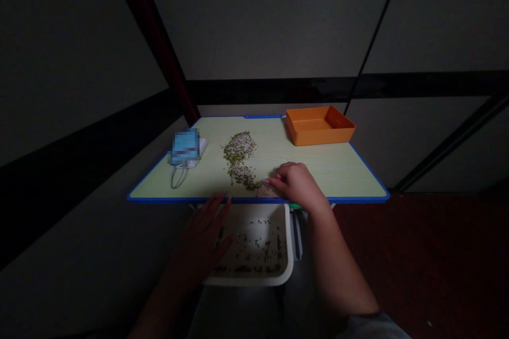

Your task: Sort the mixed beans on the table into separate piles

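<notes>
On the table lies a pile of small mixed grains (240, 148), some pale and some greenish-brown, with a thinner trail toward the front edge. My right hand (296, 183) rests on the tabletop at the near end of this trail. Its fingers are curled under and the thumb points left at the grains; anything inside them is hidden. Below the front edge, my left hand (209, 225) is spread over the left side of a white tray (289, 254), fingertips near the table edge. Scattered dark grains lie in the tray.
An orange open box (318, 137) stands at the table's back right. A blurred-out blue object (185, 145) with a white cable loop (178, 176) is at the left. The table (342, 180) has a blue rim and stands close to a dark panelled wall.
</notes>
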Tool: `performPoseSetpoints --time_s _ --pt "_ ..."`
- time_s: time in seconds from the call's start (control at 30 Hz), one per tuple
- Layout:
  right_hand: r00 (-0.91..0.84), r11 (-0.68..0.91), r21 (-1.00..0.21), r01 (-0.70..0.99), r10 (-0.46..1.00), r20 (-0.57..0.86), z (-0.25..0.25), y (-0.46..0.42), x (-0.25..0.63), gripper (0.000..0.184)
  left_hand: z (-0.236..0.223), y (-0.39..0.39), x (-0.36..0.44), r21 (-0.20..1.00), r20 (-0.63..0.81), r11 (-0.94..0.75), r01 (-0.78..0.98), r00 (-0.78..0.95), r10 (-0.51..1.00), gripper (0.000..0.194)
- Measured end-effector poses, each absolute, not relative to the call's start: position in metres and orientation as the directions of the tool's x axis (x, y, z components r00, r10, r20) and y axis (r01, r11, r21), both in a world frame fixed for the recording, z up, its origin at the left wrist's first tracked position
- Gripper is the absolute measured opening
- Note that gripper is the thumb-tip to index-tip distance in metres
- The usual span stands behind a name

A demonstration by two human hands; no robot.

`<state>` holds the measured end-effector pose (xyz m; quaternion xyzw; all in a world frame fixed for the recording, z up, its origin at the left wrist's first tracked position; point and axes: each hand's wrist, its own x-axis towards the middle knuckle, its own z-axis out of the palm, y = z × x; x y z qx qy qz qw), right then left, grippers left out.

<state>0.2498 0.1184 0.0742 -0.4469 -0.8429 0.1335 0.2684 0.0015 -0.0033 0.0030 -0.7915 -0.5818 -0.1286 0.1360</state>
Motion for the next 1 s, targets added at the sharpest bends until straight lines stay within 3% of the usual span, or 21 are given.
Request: performPoseSetpoints --time_s 1.0 --pt "-0.496 0.597 -0.431 0.676 0.802 0.332 0.0746 0.1189 0.2507 0.034 0.0038 -0.0037 0.0021 -0.088 0.366 -0.290 0.953 0.302 0.880 0.072"
